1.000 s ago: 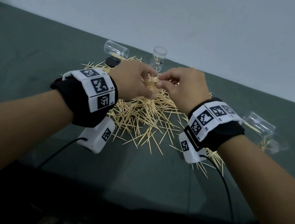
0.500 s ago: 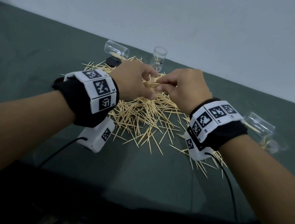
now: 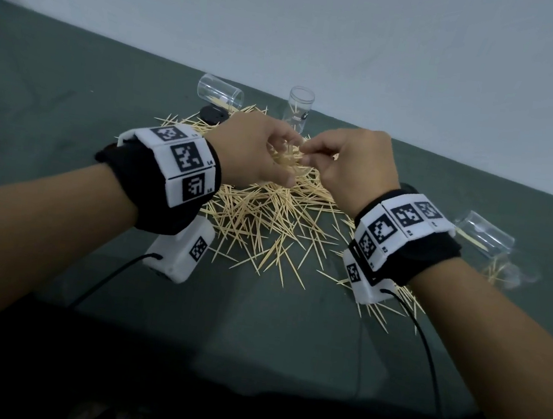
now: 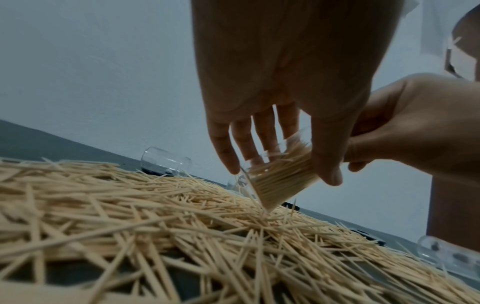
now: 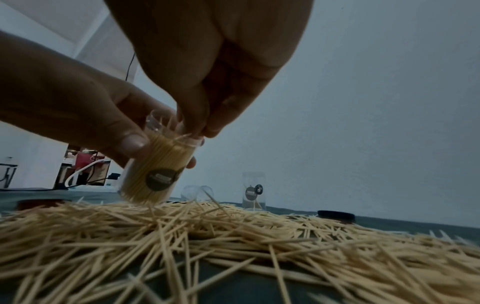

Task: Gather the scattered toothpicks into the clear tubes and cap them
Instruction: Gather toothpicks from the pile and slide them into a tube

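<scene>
Tilting tube in left hand, right hand pinching

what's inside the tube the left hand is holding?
The tube in the left hand is packed nearly full with toothpicks standing lengthwise. The right hand pinches at its open mouth. A dark round label hides part of the contents.

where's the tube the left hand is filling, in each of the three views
Head: the held tube is mostly hidden between the two hands, upper centre.
Left wrist: right of centre, tilted, packed with toothpicks, in the left hand.
Right wrist: left of centre, dark round label showing.
Shared landmark: the upright tube standing behind the pile; hidden in the left wrist view.
</scene>
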The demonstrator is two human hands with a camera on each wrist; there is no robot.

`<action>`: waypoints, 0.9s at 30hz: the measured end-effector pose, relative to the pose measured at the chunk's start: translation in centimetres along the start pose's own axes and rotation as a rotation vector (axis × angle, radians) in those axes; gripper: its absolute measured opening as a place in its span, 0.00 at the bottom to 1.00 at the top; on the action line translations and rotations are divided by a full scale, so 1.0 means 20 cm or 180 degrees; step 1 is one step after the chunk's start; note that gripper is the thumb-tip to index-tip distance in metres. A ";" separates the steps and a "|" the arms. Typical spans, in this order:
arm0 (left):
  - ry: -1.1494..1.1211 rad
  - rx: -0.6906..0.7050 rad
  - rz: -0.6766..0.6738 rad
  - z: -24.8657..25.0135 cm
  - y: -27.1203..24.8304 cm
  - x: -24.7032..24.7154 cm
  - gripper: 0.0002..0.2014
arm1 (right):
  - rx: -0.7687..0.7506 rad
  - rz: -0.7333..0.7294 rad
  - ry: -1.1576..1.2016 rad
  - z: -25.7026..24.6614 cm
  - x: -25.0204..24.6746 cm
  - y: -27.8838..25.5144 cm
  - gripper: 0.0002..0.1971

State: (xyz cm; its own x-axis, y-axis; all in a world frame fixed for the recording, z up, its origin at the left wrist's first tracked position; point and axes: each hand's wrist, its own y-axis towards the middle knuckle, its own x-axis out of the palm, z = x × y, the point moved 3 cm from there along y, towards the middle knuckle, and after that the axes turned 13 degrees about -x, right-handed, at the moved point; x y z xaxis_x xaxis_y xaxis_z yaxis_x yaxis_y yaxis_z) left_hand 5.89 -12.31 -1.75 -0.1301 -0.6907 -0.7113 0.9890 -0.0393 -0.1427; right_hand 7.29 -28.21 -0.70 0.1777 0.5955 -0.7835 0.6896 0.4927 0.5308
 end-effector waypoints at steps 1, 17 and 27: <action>-0.0018 -0.0008 0.0021 0.00 0.00 0.00 0.31 | -0.0170 0.0085 -0.0016 -0.02 0.01 0.00 0.06; -0.0336 -0.0006 0.0065 -0.02 0.03 -0.06 0.28 | -0.0136 -0.0241 -0.0404 0.00 0.02 0.00 0.27; -0.0121 -0.0325 0.0424 -0.14 0.07 -0.17 0.33 | 0.0495 -0.2214 -0.0420 0.03 0.14 -0.06 0.57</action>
State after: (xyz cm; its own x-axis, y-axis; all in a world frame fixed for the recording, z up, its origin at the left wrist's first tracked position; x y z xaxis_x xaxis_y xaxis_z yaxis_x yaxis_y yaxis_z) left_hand 7.50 -7.95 -1.45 0.0064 -0.7119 -0.7023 0.9847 0.1267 -0.1195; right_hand 7.43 -27.58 -3.69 -0.2619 0.0905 -0.9608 0.7640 0.6277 -0.1491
